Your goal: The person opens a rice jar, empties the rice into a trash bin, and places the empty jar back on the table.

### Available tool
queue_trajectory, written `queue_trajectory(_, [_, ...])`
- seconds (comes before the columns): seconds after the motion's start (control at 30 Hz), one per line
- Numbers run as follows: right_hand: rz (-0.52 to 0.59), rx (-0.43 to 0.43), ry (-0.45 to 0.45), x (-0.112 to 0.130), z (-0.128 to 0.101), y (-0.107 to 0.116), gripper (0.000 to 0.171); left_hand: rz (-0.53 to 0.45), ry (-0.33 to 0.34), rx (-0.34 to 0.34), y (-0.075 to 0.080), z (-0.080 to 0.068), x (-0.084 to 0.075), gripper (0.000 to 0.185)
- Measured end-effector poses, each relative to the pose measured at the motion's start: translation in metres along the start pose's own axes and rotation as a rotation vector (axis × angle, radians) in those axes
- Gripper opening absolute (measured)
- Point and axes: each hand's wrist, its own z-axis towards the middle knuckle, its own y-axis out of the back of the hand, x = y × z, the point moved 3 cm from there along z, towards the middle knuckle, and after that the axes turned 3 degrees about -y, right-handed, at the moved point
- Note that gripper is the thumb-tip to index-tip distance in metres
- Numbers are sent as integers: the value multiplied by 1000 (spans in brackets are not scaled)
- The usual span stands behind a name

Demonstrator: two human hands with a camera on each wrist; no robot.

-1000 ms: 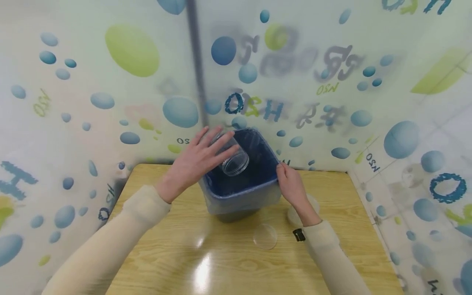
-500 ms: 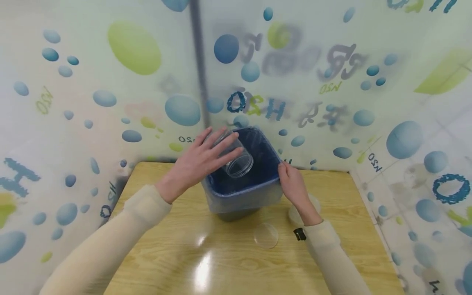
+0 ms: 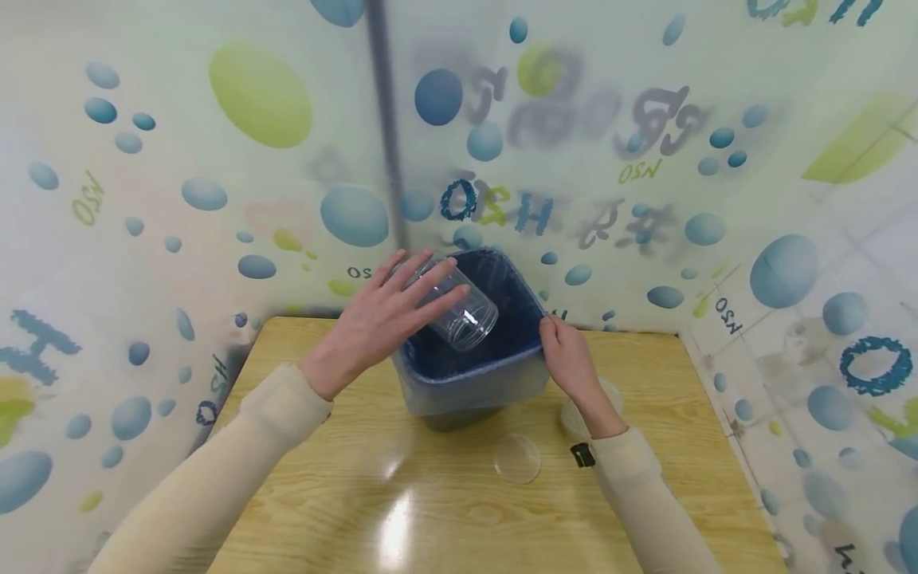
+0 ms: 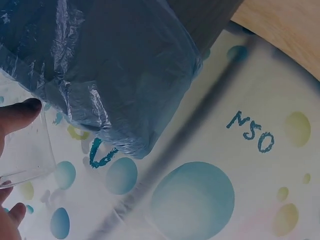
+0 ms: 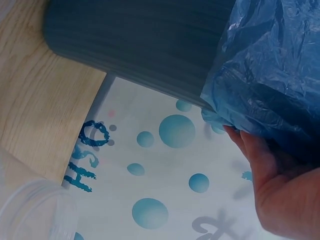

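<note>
Over the mouth of the lined bin (image 3: 459, 421), the clear jar (image 3: 469, 317) has swung its round end slightly toward the right hand (image 3: 570, 359) within the last second, showing more of its side; it is being turned, I judge, not yet let go. The left hand (image 3: 380, 319) holds the jar with spread fingers and thumb, while the right pinches the bin's rim and liner (image 3: 495, 387). Lettering on the wall covering (image 3: 287, 215) reads H2O and NSO; the jar shows no legible label.
</note>
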Motion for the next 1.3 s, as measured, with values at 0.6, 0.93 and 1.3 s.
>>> queue_trajectory(0.6, [1,38,-3,1,1,-1,38,-37,214,-276,4,-22,13,93])
queue_trajectory(0.93, [7,62,-17,1,2,-1,38,-126,318,-307,1,-32,14,92])
queue_trajectory(1.3, [12,72,-25,2,2,3,39,-216,392,-403,-4,-42,7,94])
